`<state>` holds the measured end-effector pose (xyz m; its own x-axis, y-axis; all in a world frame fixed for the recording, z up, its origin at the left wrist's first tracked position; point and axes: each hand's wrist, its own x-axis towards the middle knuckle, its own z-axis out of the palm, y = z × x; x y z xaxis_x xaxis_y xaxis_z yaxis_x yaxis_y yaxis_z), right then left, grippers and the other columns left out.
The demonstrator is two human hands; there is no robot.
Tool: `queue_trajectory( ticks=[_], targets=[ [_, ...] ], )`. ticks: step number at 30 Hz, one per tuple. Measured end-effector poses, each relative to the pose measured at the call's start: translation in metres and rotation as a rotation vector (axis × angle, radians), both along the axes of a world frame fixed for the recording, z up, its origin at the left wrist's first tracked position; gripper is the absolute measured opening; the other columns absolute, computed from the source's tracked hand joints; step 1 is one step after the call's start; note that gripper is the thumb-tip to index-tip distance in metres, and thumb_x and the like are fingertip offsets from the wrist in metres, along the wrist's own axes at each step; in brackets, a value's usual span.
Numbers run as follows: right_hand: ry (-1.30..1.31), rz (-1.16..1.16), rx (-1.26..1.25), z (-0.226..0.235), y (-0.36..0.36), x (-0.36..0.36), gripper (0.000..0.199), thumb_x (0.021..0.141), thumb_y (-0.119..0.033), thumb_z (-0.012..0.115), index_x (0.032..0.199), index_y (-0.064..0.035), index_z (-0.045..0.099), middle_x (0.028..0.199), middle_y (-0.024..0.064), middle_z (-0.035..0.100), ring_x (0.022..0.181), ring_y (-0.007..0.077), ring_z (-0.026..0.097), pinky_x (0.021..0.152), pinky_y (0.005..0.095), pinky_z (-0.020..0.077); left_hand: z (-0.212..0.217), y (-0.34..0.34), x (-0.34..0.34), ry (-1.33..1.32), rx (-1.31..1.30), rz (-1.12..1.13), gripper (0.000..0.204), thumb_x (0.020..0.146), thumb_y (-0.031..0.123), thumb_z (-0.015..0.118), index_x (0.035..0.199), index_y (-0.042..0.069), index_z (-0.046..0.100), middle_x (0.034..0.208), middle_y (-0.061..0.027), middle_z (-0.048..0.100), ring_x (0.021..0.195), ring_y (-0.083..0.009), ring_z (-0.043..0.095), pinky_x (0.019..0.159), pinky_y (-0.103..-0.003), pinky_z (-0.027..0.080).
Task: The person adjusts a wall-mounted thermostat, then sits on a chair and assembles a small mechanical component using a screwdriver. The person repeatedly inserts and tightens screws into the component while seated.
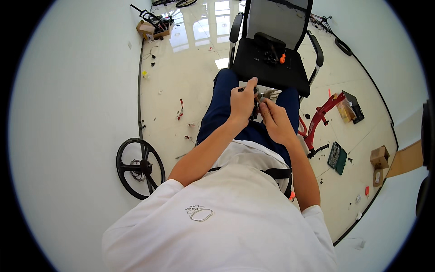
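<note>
Here, both hands meeting above lap. Left hand (242,100) gripping small dark part (241,89), thumb pointing up and away. Right hand (275,119) curling around metal piece (267,94) just beside left fingers; exact clasp hidden. Piece lying between hands, long axis unclear. Black chair (272,63) standing beyond grip; red frame (317,120) lying right of it.

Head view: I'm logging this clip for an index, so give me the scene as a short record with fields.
setting: tiled floor between white walls
left hand: closed on a small dark part, over the lap
right hand: beside it, on a small metal part
ahead: black office chair with small items on the seat
left side: black bicycle wheel against the wall
right side: red bicycle frame, cardboard boxes
</note>
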<state>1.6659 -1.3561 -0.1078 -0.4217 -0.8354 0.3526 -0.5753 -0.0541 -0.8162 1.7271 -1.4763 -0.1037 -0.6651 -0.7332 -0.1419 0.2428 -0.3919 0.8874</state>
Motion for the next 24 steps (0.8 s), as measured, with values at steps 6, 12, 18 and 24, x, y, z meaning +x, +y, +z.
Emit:
queue_trajectory(
  ticks=[6, 12, 18, 24],
  targets=[
    [-0.218, -0.077, 0.036, -0.003, 0.000, 0.011, 0.025, 0.101, -0.019, 0.045, 0.089, 0.0009, 0.052, 0.061, 0.0051, 0.048, 0.053, 0.0110, 0.044, 0.049, 0.0293, 0.0368, -0.011, 0.012, 0.000, 0.184, -0.727, 0.478, 0.037, 0.089, 0.017, 0.063, 0.061, -0.004, 0.051, 0.053, -0.0089, 0.047, 0.045, -0.0145, 0.044, 0.045, -0.033, 0.031],
    [-0.471, 0.034, -0.054, -0.020, 0.003, 0.020, 0.030, 0.105, -0.023, 0.036, 0.112, -0.0011, 0.055, 0.057, -0.0069, 0.037, 0.042, 0.0011, 0.028, 0.038, 0.0192, 0.0194, -0.012, 0.013, 0.008, 0.254, -0.854, 0.455, 0.034, 0.088, 0.013, 0.063, 0.063, -0.005, 0.050, 0.056, -0.0114, 0.043, 0.047, -0.0163, 0.038, 0.045, -0.032, 0.030],
    [0.457, -0.073, 0.084, -0.017, -0.008, 0.010, 0.012, 0.097, -0.008, 0.046, 0.100, 0.0018, 0.053, 0.065, 0.0187, 0.060, 0.055, 0.0358, 0.059, 0.050, 0.0399, 0.0421, -0.021, -0.005, 0.012, 0.072, -0.325, 0.143, 0.037, 0.087, 0.027, 0.062, 0.064, 0.001, 0.052, 0.057, -0.0075, 0.049, 0.045, -0.0168, 0.043, 0.044, -0.030, 0.035],
    [0.794, 0.202, 0.348, 0.005, 0.002, -0.001, 0.013, 0.093, -0.007, 0.052, 0.103, 0.0003, 0.054, 0.072, 0.0184, 0.065, 0.065, 0.0379, 0.063, 0.056, 0.0453, 0.0474, -0.032, -0.005, 0.029, -0.104, 0.282, -0.450, 0.031, 0.082, 0.038, 0.062, 0.081, 0.007, 0.058, 0.068, -0.0042, 0.054, 0.046, -0.0181, 0.049, 0.042, -0.032, 0.039]
  ],
)
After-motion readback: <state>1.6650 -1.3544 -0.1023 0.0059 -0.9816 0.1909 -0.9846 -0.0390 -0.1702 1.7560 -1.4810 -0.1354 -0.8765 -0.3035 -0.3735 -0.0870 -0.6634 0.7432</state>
